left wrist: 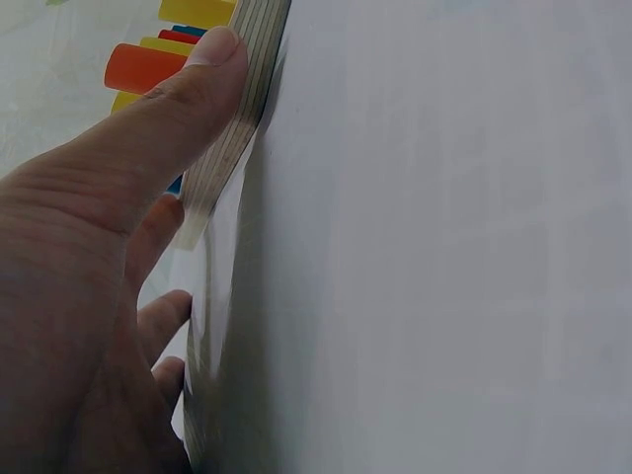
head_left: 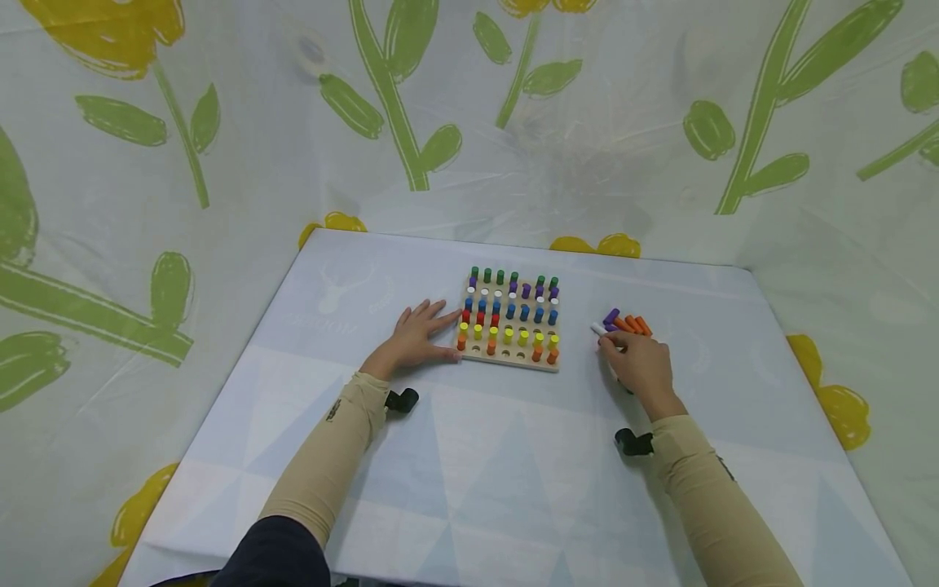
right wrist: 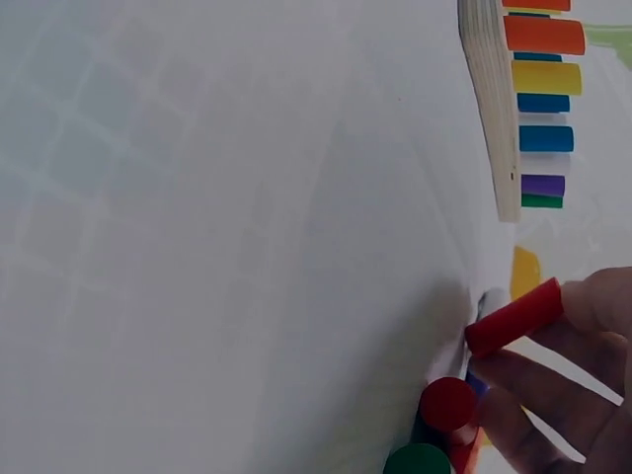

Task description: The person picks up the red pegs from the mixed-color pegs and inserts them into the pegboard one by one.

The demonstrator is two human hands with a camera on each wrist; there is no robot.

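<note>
Within the pinching right grip [head_left: 644,367] sits a red peg [right wrist: 513,318]; the spread left grip [head_left: 416,337] touches the pegboard [head_left: 508,362].

A screened-off tabletop workspace, seen from my remote post: creased white sheeting [head_left: 257,122] printed with green stems [head_left: 385,90] and yellow flowers [head_left: 121,37] rises behind and on both sides of a table [head_left: 722,326] dressed in pale triangle-patterned cloth [head_left: 517,465]. What building lies beyond the sheeting, I cannot tell.
</note>
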